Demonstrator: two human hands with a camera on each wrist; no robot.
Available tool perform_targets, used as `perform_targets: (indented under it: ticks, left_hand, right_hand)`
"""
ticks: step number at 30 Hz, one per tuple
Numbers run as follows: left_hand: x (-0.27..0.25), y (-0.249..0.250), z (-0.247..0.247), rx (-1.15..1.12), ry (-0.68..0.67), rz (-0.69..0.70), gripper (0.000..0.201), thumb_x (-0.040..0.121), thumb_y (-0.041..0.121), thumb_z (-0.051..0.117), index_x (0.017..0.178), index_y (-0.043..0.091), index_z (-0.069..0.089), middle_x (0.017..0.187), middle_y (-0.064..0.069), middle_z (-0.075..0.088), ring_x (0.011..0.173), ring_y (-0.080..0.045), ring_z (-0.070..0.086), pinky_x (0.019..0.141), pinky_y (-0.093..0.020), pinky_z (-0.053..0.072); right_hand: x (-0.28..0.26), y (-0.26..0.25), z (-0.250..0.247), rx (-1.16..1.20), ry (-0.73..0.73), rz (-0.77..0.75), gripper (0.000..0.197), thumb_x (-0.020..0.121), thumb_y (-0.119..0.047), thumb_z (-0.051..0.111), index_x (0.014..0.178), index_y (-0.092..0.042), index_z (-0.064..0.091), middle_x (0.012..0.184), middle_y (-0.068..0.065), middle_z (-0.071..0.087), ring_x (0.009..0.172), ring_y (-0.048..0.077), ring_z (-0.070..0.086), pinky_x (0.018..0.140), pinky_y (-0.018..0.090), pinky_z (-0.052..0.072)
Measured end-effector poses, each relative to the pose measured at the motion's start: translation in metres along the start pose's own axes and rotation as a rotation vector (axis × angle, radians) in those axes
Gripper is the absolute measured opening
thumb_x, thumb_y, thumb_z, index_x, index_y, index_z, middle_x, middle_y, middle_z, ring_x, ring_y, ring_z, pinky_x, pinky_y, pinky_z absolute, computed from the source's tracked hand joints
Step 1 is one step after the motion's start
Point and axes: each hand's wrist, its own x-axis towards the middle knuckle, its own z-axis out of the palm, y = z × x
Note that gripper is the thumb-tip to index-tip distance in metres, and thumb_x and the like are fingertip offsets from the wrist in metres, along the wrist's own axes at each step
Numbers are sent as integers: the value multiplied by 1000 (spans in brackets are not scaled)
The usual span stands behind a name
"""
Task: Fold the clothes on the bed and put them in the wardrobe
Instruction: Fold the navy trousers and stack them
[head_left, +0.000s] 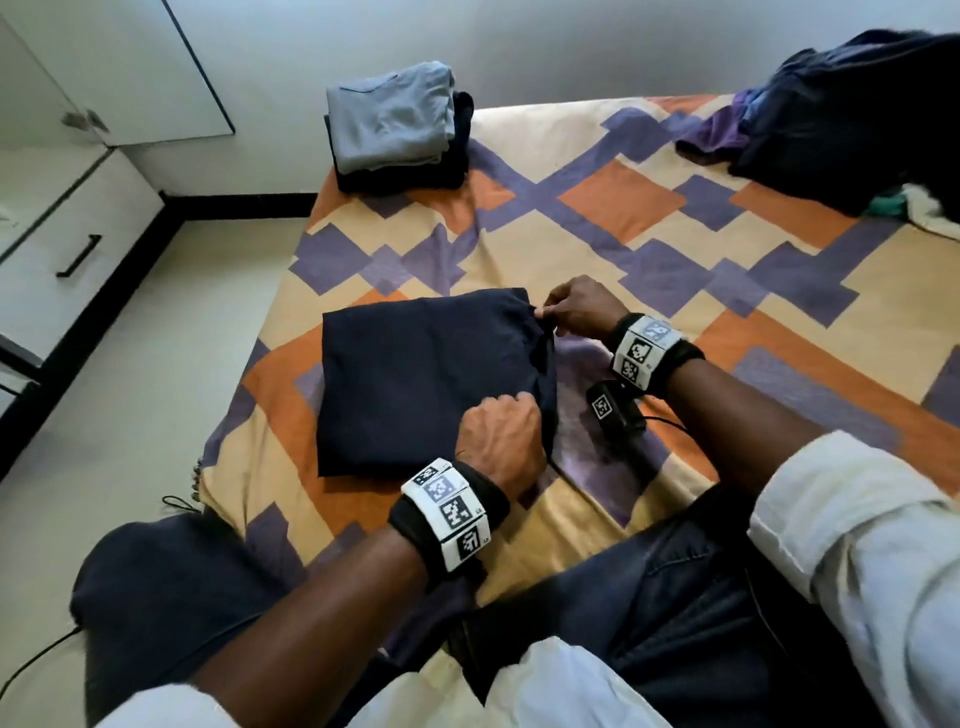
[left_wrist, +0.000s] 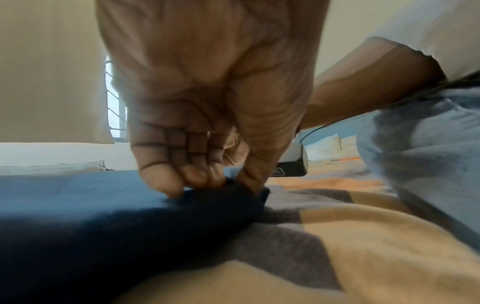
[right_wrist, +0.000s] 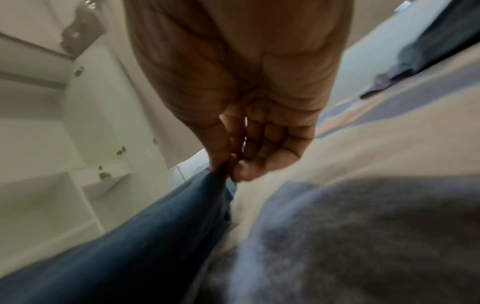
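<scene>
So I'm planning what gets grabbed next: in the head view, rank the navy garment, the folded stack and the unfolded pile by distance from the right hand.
1. navy garment: pinched at its far right corner by the right hand.
2. unfolded pile: far right corner of the bed.
3. folded stack: far left corner; close to the pile's distance, hard to call.

A navy garment (head_left: 426, 379) is lying on bedding (head_left: 675, 291) showing cream, orange and purple blocks; a grey-over-black pile (head_left: 395, 124) is sitting at its far left corner.

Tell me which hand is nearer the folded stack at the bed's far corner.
Right. The right hand pinches the navy garment's far right corner, on the side toward the stack. The left hand grips the garment's near right edge, farther from it.
</scene>
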Motion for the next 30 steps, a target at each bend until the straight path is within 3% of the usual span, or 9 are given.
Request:
perform_targets:
  ticks: [4, 9, 13, 16, 19, 23, 26, 28, 30]
  left_hand:
    - [-2, 4, -9, 16, -91, 130, 4, 91, 18, 52, 92, 15, 52, 103, -12, 66, 93, -33, 64, 67, -35, 35]
    - [-1, 3, -14, 0, -141, 132, 15, 88, 29, 55, 89, 14, 58, 96, -12, 66, 87, -35, 63, 64, -35, 34]
    - [-4, 15, -10, -8, -85, 44, 34, 78, 46, 74, 83, 17, 56, 79, -6, 64, 70, -27, 64, 54, -31, 31]
    - [-1, 23, 0, 109, -60, 33, 33, 56, 32, 88, 67, 17, 61, 66, -4, 59, 54, -22, 58, 46, -25, 28]
    - [2, 25, 1, 155, -121, 97, 6, 78, 17, 70, 81, 12, 69, 85, -8, 62, 76, -26, 62, 54, -31, 34]
    - [1, 21, -10, 124, -140, 157, 15, 79, 26, 71, 79, 12, 67, 83, -8, 62, 72, -27, 61, 54, -33, 36]
    - [3, 19, -13, 120, -34, 216, 23, 95, 28, 49, 85, 13, 63, 95, -8, 63, 85, -30, 61, 62, -36, 34]
    - [5, 18, -10, 112, 14, 152, 33, 100, 34, 43, 79, 15, 61, 91, -7, 64, 80, -28, 61, 60, -35, 32]
    - [4, 19, -13, 61, 17, 62, 33, 97, 36, 53, 75, 14, 65, 82, -7, 64, 72, -28, 63, 56, -32, 31]
  right_hand:
    - [8, 16, -2, 338, 78, 85, 23, 85, -1, 65, 63, -5, 60, 56, 8, 57, 45, 12, 54, 47, 21, 41]
    - [20, 33, 0, 267, 107, 123, 22, 85, -11, 66, 64, -12, 60, 73, 14, 64, 56, 21, 56, 61, 36, 51]
    - [18, 25, 0, 276, 57, -35, 30, 85, -36, 72, 80, -6, 69, 72, 5, 66, 56, 14, 58, 51, 24, 46]
    - [20, 19, 3, 147, -19, -139, 19, 83, -28, 75, 84, -9, 72, 67, -4, 63, 56, 5, 53, 48, 13, 39]
    - [21, 15, 6, 2, -82, -175, 7, 84, -19, 73, 82, -12, 72, 70, -5, 63, 60, 2, 53, 54, 13, 40]
    - [26, 13, 6, 213, 24, -93, 22, 88, -11, 63, 66, -9, 64, 58, 1, 59, 49, 6, 52, 54, 20, 41]
    - [34, 18, 5, 179, 207, -7, 19, 88, -15, 60, 75, -3, 65, 77, 14, 68, 72, 26, 64, 66, 33, 50]
    - [31, 16, 1, 18, 262, -42, 17, 87, -21, 64, 84, -5, 70, 89, 12, 71, 86, 26, 63, 71, 26, 43]
    - [23, 7, -2, 27, 222, -117, 21, 84, -27, 70, 75, -8, 69, 78, 7, 69, 75, 19, 60, 61, 24, 38]
